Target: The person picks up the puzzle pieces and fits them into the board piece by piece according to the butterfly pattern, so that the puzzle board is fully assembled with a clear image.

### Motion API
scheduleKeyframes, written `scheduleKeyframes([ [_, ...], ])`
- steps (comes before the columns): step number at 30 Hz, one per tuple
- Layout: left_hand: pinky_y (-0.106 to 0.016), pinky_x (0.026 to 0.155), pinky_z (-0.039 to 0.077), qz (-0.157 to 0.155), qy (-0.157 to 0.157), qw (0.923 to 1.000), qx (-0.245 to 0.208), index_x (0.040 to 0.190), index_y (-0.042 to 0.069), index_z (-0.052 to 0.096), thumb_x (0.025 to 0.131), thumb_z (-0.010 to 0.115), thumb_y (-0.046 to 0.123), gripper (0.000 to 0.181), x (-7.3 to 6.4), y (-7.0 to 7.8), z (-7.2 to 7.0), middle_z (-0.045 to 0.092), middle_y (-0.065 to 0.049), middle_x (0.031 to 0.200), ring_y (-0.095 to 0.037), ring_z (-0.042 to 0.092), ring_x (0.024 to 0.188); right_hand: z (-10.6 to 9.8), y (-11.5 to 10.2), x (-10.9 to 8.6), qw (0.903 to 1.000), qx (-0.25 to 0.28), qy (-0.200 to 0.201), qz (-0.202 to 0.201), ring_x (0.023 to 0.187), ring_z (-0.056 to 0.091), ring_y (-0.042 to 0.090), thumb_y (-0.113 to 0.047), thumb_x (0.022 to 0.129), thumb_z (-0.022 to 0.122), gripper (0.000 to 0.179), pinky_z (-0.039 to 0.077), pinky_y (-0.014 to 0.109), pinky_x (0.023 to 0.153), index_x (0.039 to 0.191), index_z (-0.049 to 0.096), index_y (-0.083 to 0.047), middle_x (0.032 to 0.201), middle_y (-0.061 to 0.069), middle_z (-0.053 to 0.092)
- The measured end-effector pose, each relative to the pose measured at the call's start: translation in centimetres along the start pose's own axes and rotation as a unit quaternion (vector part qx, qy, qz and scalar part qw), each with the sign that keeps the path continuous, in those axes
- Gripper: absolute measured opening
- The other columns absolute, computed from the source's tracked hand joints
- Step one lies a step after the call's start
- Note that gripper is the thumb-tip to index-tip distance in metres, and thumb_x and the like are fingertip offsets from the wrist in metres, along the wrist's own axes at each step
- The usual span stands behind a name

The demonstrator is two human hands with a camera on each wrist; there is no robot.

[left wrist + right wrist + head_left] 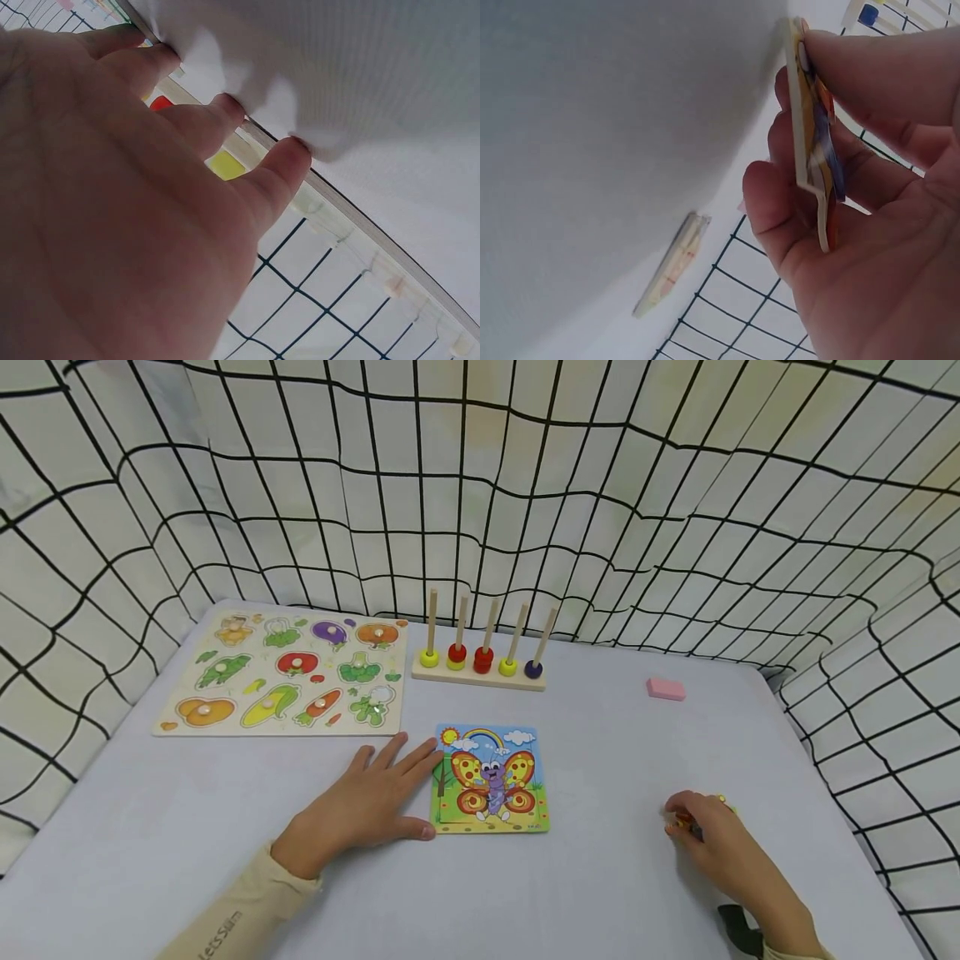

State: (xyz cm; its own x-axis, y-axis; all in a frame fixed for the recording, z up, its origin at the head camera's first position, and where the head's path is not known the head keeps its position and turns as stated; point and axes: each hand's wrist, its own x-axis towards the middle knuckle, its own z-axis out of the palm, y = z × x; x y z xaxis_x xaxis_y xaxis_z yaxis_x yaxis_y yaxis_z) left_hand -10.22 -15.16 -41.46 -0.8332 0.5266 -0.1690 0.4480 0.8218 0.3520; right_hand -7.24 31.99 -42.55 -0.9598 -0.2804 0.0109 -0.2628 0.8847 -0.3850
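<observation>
My left hand [367, 802] lies spread on the table, its fingertips and thumb right at the left edge of the butterfly puzzle [491, 781]. In the left wrist view the fingers [277, 169] are extended along the tabletop. Off to the right, my right hand [712, 839] pinches thin wooden puzzle pieces [810, 127] between thumb and curled fingers. Orange, purple and yellow print shows on them; how many there are I cannot tell. Another thin flat piece [671, 266] lies on the table beside that hand, mostly hidden behind it in the head view.
A vegetable peg puzzle board [255, 689] lies at the back left. Next to it stands a wooden stacking-peg rack [480, 677] with coloured rings. A pink block [666, 689] sits at the back right. Black netting [495, 485] surrounds the table, and a dark object [738, 931] is near my right wrist.
</observation>
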Motion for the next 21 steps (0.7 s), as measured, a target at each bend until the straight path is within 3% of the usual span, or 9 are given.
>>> scheduleKeyframes([
  [6,-0.076,0.119,0.023,-0.003,-0.003,1.0,0.002,0.167,0.01,0.039,0.088,0.085,0.055,0.102,0.06,0.02,-0.01,0.03,-0.01,0.174,-0.05,0.021,0.158,-0.31,-0.33,-0.18,0.9997,-0.001,-0.01,0.02,0.1,0.056,0.023,0.013,0.09,0.075,0.031,0.056,0.038,0.08,0.118,0.066,0.003,0.105,0.002,0.064],
  [13,-0.075,0.119,0.023,-0.001,-0.001,1.0,0.002,0.166,0.009,0.039,0.088,0.084,0.055,0.102,0.0,0.02,0.03,0.03,-0.01,0.174,-0.05,0.021,0.158,-0.63,-0.28,-0.43,0.9999,-0.001,-0.004,0.015,0.096,0.058,0.02,0.016,0.09,0.072,0.032,0.057,0.036,0.078,0.12,0.066,0.006,0.103,0.002,0.063],
  [21,-0.075,0.12,0.021,-0.007,-0.007,0.9999,-0.004,0.167,0.01,0.038,0.089,0.083,0.056,0.101,0.05,-0.04,0.04,0.028,-0.01,0.175,-0.049,0.019,0.159,-1.07,0.01,-0.95,0.9998,0.003,0.012,0.014,0.089,0.061,0.016,0.013,0.086,0.08,0.027,0.057,0.031,0.074,0.107,0.072,-0.003,0.1,-0.003,0.064],
])
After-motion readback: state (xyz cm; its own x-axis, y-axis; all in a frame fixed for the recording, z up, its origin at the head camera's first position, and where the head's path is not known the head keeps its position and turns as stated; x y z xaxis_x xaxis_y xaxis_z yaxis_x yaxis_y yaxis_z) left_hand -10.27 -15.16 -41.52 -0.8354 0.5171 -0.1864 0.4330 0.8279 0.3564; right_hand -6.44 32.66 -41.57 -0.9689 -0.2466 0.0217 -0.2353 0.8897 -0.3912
